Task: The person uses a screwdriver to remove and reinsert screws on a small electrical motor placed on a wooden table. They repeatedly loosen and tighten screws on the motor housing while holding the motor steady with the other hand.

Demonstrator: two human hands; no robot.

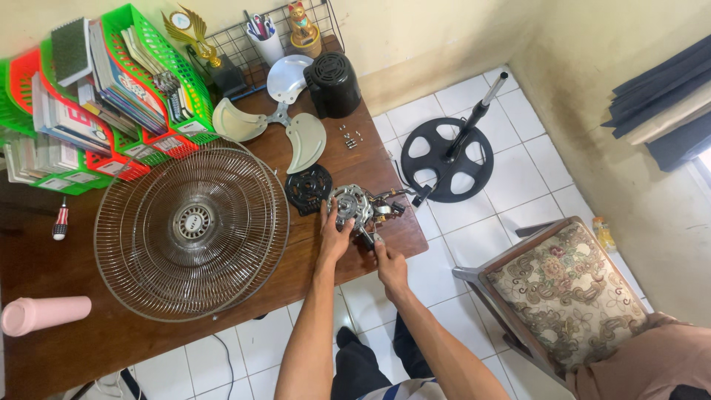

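Left hand (pixel 335 235) cups the fan motor (pixel 351 205), fingers curled on its housing, near the wooden table's (pixel 89 348) right edge. Right hand (pixel 389 265) pinches a small tool (pixel 368 238) at the motor's 5 o'clock. Motor judged heavy, rigid; wires (pixel 392 204) fragile, so grip the metal body. At 9 o'clock: black cover plate (pixel 307 189), wire fan guards (pixel 192 233). At 12 o'clock: loose screws (pixel 350 138), blade (pixel 285 118), black motor cover (pixel 333 83).

Brown wooden table (pixel 89 348), bearing wire grilles (pixel 191 222), fan blade (pixel 285 118), black cover (pixel 333 83), motor (pixel 352 206), screws (pixel 349 138). Also pink bottle (pixel 43 314), screwdriver (pixel 61 221), book trays (pixel 96 96). On tiled floor (pixel 503 185): fan stand (pixel 448 157), chair (pixel 566 292).
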